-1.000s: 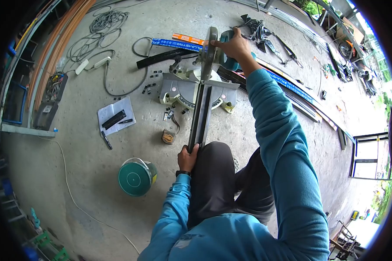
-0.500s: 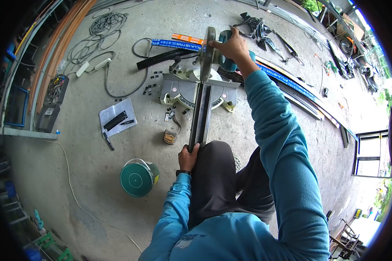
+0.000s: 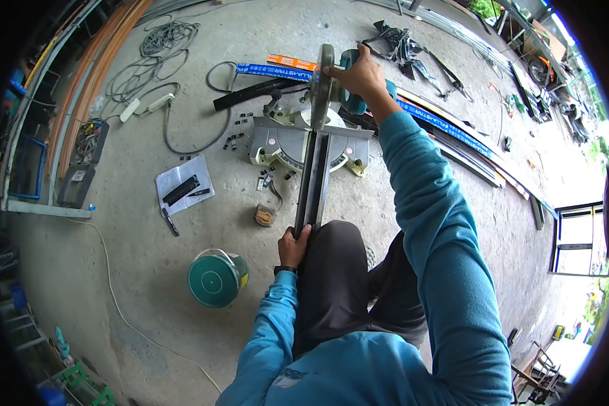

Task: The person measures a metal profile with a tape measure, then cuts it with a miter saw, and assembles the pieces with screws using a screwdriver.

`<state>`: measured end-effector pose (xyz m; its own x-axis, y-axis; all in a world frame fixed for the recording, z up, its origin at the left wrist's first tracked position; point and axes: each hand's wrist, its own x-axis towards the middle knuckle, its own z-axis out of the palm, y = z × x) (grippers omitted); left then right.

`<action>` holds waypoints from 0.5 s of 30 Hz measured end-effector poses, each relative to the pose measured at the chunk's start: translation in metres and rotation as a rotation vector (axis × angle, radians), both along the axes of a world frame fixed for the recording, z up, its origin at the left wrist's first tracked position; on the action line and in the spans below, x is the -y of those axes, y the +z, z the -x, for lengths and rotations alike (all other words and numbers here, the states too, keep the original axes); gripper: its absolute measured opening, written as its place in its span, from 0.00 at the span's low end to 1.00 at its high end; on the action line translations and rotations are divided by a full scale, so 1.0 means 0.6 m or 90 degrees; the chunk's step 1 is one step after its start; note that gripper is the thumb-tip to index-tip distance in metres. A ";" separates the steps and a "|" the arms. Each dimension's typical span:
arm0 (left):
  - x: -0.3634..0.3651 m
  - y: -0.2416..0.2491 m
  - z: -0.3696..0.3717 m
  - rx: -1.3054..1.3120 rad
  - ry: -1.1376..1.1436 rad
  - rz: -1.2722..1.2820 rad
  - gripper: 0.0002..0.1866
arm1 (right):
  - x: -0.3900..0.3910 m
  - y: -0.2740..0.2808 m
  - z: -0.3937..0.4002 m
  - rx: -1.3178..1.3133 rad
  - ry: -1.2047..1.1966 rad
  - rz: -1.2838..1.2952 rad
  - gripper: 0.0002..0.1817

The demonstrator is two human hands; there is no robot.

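Observation:
A mitre saw (image 3: pixel 282 139) stands on the concrete floor in front of me. My right hand (image 3: pixel 363 73) is wrapped round the saw's upper part, near its green motor housing and beside the round blade guard (image 3: pixel 322 84); exactly what its fingers grip is partly hidden. From the saw's base a dark grooved metal profile (image 3: pixel 313 177) runs back toward me. Its near end is in my left hand (image 3: pixel 294 247), fingers closed round it beside my knee. The blade guard sits over the profile's far end.
Left of the saw lie small black offcuts (image 3: pixel 235 141), a tape measure (image 3: pixel 264 215), and a paper (image 3: pixel 203 177) with a black piece and pens. A green-lidded bucket (image 3: pixel 213 281) stands near my left arm. Long wrapped profiles (image 3: pixel 446 125) stretch behind the saw; a cable (image 3: pixel 183 147) loops left.
Both hands keep their holds on the saw and the profile. The view has shifted very slightly; otherwise nothing visibly moves.

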<state>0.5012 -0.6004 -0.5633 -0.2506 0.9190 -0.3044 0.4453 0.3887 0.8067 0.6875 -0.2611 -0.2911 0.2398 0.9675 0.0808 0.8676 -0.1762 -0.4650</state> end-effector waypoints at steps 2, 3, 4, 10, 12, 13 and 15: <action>0.001 -0.002 0.000 -0.005 -0.001 0.003 0.35 | 0.002 0.001 0.000 -0.003 0.003 -0.001 0.63; 0.001 0.001 0.000 -0.005 -0.002 0.002 0.35 | 0.003 0.002 0.001 -0.003 0.005 -0.005 0.63; 0.001 0.003 0.000 -0.005 -0.003 0.001 0.35 | 0.004 0.003 0.001 -0.004 0.007 -0.010 0.63; 0.001 0.003 0.000 -0.010 -0.003 -0.015 0.35 | 0.007 0.009 0.000 -0.027 0.010 -0.008 0.63; 0.001 0.006 0.000 -0.008 -0.004 -0.010 0.35 | 0.009 0.010 0.002 -0.031 0.005 0.000 0.63; 0.001 0.008 0.000 -0.007 -0.004 -0.008 0.35 | 0.010 0.010 0.002 -0.030 0.002 0.000 0.62; 0.002 0.014 0.000 0.006 -0.004 0.000 0.35 | 0.012 0.011 0.004 -0.029 -0.003 0.001 0.62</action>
